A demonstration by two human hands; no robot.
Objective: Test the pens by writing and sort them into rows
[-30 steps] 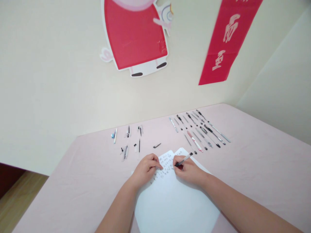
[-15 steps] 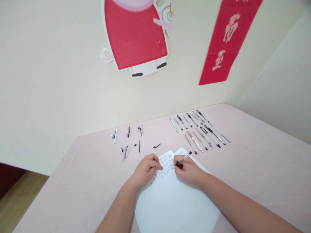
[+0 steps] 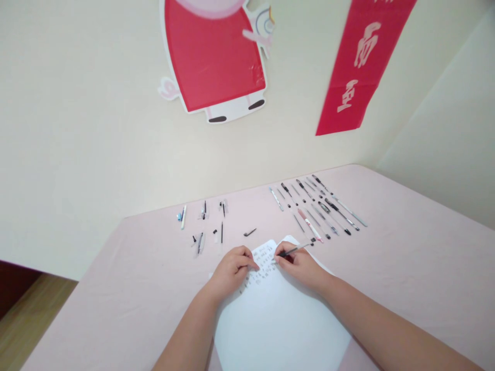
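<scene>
Some writing (image 3: 263, 267) illeg.; L fingers (image 3: 243, 261) hide pt. of paper (image 3: 282, 324), grip unclear; R fingers (image 3: 285, 264) grasp pen (image 3: 298, 248).

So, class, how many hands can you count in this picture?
2. The left hand rests at the left side of the paper; the right hand holds a pen over it. No other hand shows.

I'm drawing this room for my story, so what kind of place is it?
Probably a room in somebody's home: there's a cartoon cutout and a red banner on the wall, and a pink-covered table below them.
</scene>
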